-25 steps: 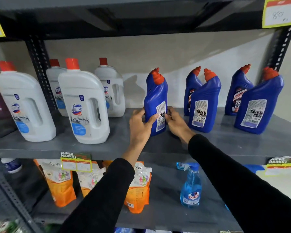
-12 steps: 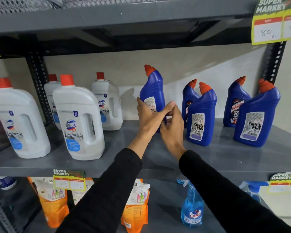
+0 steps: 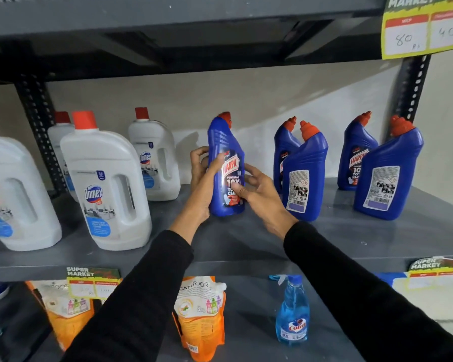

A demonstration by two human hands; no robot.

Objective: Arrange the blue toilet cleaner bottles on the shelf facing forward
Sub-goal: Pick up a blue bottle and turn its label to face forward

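Note:
A blue toilet cleaner bottle [image 3: 224, 152] with a red cap stands upright on the grey shelf [image 3: 246, 244], its front label turned toward me. My left hand [image 3: 203, 176] wraps its left side. My right hand [image 3: 259, 194] touches its lower right side with the fingertips. Further right, two blue bottles [image 3: 305, 176] [image 3: 387, 173] stand with their back labels facing me. Behind each of them is another blue bottle [image 3: 281, 150] [image 3: 356, 152] showing its front label.
Several white bottles with red caps [image 3: 107, 184] fill the shelf's left part. On the lower shelf stand orange refill pouches [image 3: 202, 314] and a light blue spray bottle [image 3: 293, 314]. Yellow price tags [image 3: 424, 30] hang on the shelf edges. A black perforated upright [image 3: 41, 131] stands behind the white bottles.
The held bottle has been turned: a second ago its back label faced me, now its front label does. Both hands stayed on it. The view has shifted slightly upward.

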